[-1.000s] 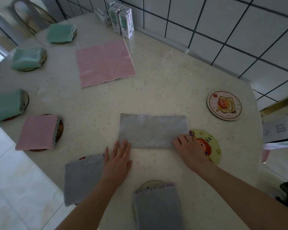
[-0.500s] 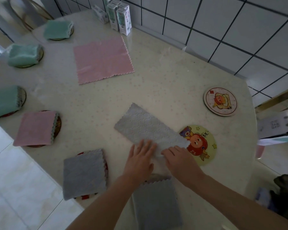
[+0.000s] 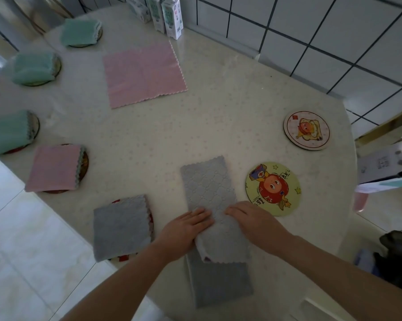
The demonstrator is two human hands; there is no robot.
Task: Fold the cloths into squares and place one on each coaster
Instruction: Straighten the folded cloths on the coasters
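A grey cloth [image 3: 208, 184], folded into a long strip, lies on the pale table [image 3: 218, 107] and points away from me. My left hand [image 3: 186, 230] and my right hand [image 3: 253, 218] hold its near end from either side, fingers on top, thumbs hidden. That end is raised above a folded grey cloth [image 3: 220, 283] at the table's front edge. Just right of the strip lies a bare yellow coaster [image 3: 272, 188], and a bare cream coaster [image 3: 306, 130] is farther back. An unfolded pink cloth [image 3: 144, 72] lies flat at the back.
Folded cloths sit on coasters along the left edge: three green ones [image 3: 80, 32] [image 3: 33, 68] [image 3: 8, 133], a pink one [image 3: 54, 167] and a grey one [image 3: 121, 225]. Small cartons [image 3: 169, 17] stand by the tiled wall. The floor drops off to the left.
The grey strip has turned from lying crosswise to pointing away from me. Both hands came together at its near end, which now lifts over the front grey cloth.
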